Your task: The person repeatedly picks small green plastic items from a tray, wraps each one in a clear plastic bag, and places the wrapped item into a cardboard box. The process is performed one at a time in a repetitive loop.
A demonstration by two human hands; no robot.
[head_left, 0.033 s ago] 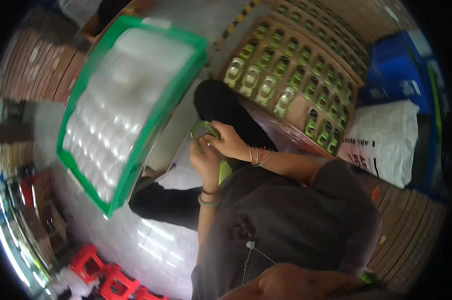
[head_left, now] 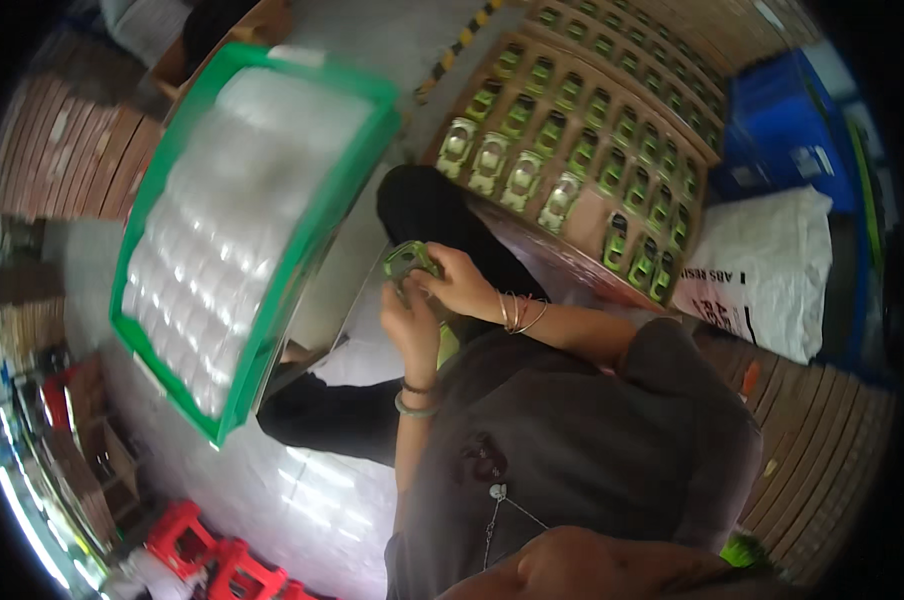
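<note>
Both my hands meet in front of my lap around a small green toy car body (head_left: 402,256) with a frame-like upper edge. My right hand (head_left: 461,284) grips its right side, with thumb and fingers closed. From below, my left hand (head_left: 409,322) has its fingers bent against the near side of the same piece. The fingers cover its lower part, and a greyish bit between them is too blurred to name. Bracelets circle both wrists.
At the left stands a green tray (head_left: 272,345) filled with rows of clear plastic parts. Cardboard trays (head_left: 587,215) of green toy cars lie at the far right. Beyond them are a white sack (head_left: 762,270) and a blue bin (head_left: 787,130). Red stools (head_left: 242,572) stand at lower left.
The whole view has shifted slightly, so the tray and the cars appear a little further left and lower. My hands keep nearly the same hold on the toy car body.
</note>
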